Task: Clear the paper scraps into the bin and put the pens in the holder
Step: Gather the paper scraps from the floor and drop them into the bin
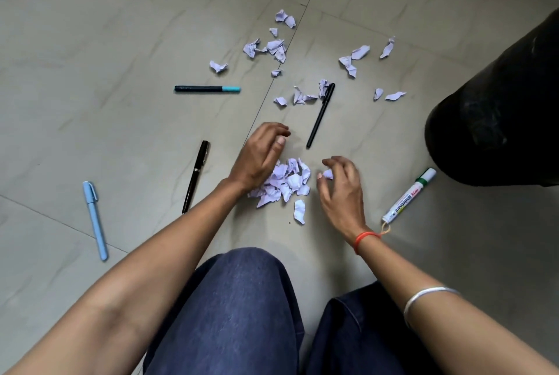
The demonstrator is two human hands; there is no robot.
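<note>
A heap of pale lilac paper scraps [287,182] lies on the tiled floor in front of my knees. My left hand [260,153] hovers over the heap's left side with loosely curled fingers, holding nothing I can see. My right hand [340,184] sits at the heap's right and pinches one small scrap [328,174]. More scraps [272,49] are scattered farther out. Pens lie around: a black one [320,115], a second black pen [196,176], a teal-capped pen [207,89], a light blue pen [95,220] and a whiteboard marker [408,196].
A tall black bin [496,108] stands at the right edge, close to the marker. My knees in dark blue jeans [242,308] fill the bottom centre. No pen holder is in view. Grey floor tiles [90,41] stretch to the left and back.
</note>
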